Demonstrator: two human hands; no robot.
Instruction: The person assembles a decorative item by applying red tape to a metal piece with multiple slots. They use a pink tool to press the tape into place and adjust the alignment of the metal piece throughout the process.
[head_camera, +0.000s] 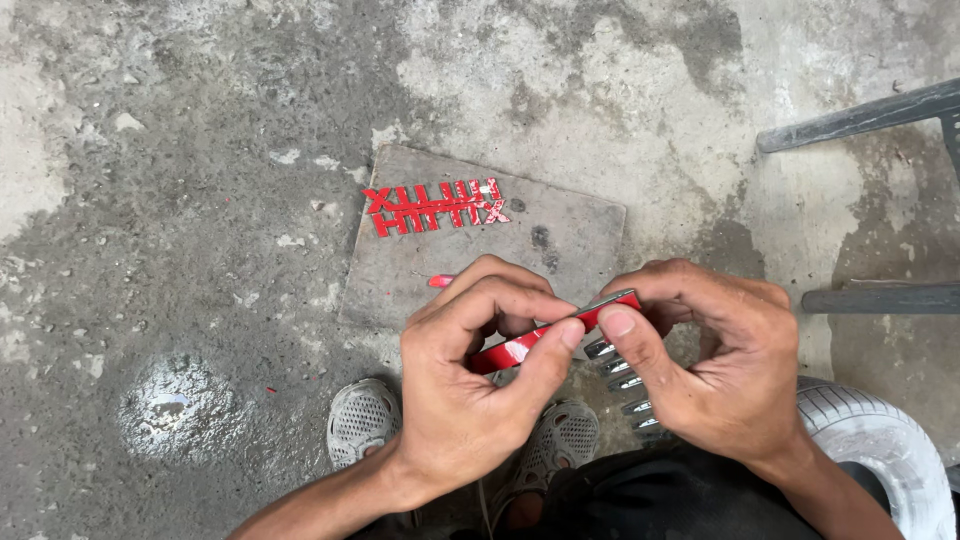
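Red strip (520, 345) slants between 2 pinching hands: left hand (470, 385) low end, right hand (710, 360) high end.

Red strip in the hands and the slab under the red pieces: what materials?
Red strip: likely chromed plastic or metal under glossy red film; shiny silver teeth below, sharp glare. Both the left hand and right hand pinch it. Slab: looks like grey cement board or stone; matte, gritty, stained.

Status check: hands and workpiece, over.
Left hand and right hand both pinching the red strip. Chrome letters hanging below it. Nothing blocking.
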